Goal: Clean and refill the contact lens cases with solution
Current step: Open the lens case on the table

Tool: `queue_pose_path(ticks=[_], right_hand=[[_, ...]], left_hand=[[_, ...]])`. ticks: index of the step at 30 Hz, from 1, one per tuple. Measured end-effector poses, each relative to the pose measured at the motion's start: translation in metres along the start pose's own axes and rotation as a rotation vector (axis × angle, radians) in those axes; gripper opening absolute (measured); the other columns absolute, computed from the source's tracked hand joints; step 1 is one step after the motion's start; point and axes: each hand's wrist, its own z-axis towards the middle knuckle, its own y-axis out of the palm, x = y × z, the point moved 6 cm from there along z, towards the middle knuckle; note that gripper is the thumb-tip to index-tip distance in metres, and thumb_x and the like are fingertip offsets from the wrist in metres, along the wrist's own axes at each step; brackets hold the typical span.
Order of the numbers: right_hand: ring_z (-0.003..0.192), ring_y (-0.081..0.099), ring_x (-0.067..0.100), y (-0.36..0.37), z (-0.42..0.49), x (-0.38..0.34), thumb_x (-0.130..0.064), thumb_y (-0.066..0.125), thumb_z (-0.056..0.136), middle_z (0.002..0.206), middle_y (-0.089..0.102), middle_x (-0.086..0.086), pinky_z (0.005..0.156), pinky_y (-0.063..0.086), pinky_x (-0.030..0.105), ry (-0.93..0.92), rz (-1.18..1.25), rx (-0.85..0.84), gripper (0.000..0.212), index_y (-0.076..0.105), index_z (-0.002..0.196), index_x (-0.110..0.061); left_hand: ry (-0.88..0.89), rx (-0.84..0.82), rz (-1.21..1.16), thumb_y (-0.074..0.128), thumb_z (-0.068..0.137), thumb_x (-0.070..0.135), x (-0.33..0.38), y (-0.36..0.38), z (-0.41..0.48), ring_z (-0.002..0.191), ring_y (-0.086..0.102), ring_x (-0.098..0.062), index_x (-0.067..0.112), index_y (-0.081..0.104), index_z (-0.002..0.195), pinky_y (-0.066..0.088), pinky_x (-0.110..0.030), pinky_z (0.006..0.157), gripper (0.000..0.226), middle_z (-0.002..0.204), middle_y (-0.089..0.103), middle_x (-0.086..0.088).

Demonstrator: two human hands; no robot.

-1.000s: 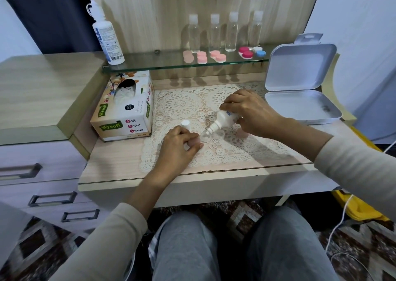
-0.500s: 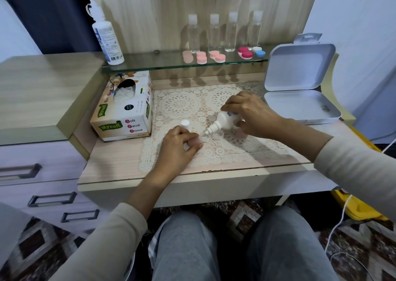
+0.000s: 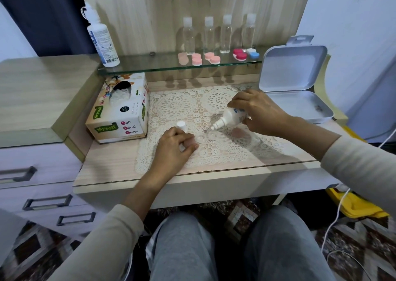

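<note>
The right hand [image 3: 260,111] grips a small white solution bottle [image 3: 234,116]. Its fingers [image 3: 240,101] are wrapped round the body, and the bottle is tilted so that the nozzle points down and away from the palm. The clear lens case [image 3: 207,136] lies on the lace mat [image 3: 177,107] on the table [image 3: 111,169], directly under the nozzle and between the two hands.

The left hand [image 3: 173,150] has its fingers curled. Thumb and forefinger appear to pinch the end of the case nearest them, though the clear plastic makes the contact hard to confirm. A white cap [image 3: 181,125] stands upright just beyond the left knuckles.

The case looks very light, stiff and smooth. It would probably skid or tip on the uneven lace if it were nudged, so it needs a steadying hold. The best place to hold it is the outer rim at one end, with fingertips kept out of the open wells, which should stay clean and are shallow enough to spill.

The bottle seems light and soft-walled. A mid-body grip like the present one suits it, and a gentle squeeze should be enough, since a hard one could overfill a well. Because the case is transparent against the patterned mat, the nozzle is easy to misplace.
</note>
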Motion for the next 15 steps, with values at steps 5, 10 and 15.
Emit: queue_pose_path(ticks=[5,10,15], right_hand=[[0.082,0.058,0.039,-0.0014,-0.0025,-0.0052,0.012,0.074,0.052,0.096,0.068,0.015,0.074,0.044,0.045,-0.022,-0.021,0.022,0.053,0.068,0.102,-0.002],[0.084,0.058,0.039,-0.0036,-0.0011,-0.0070,0.013,0.075,0.052,0.096,0.068,0.015,0.076,0.045,0.046,-0.035,-0.034,0.042,0.051,0.068,0.101,-0.002],[0.082,0.059,0.039,-0.0061,-0.0014,-0.0050,0.014,0.074,0.051,0.092,0.068,0.014,0.077,0.045,0.045,-0.047,-0.047,0.065,0.050,0.069,0.098,-0.002]], left_hand=[[-0.004,0.006,0.005,0.073,0.077,0.021,0.0008,-0.0003,-0.0006,0.095,0.055,-0.023,0.007,0.069,0.106,0.046,-0.041,0.089,0.032,0.098,0.057,-0.007],[-0.009,0.010,0.002,0.073,0.077,0.021,0.0004,-0.0005,0.0000,0.095,0.056,-0.023,0.008,0.070,0.105,0.045,-0.039,0.089,0.031,0.098,0.058,-0.007],[-0.010,0.006,-0.011,0.073,0.077,0.020,-0.0004,0.0002,-0.0001,0.095,0.056,-0.023,0.008,0.070,0.105,0.046,-0.041,0.090,0.031,0.097,0.058,-0.007]])
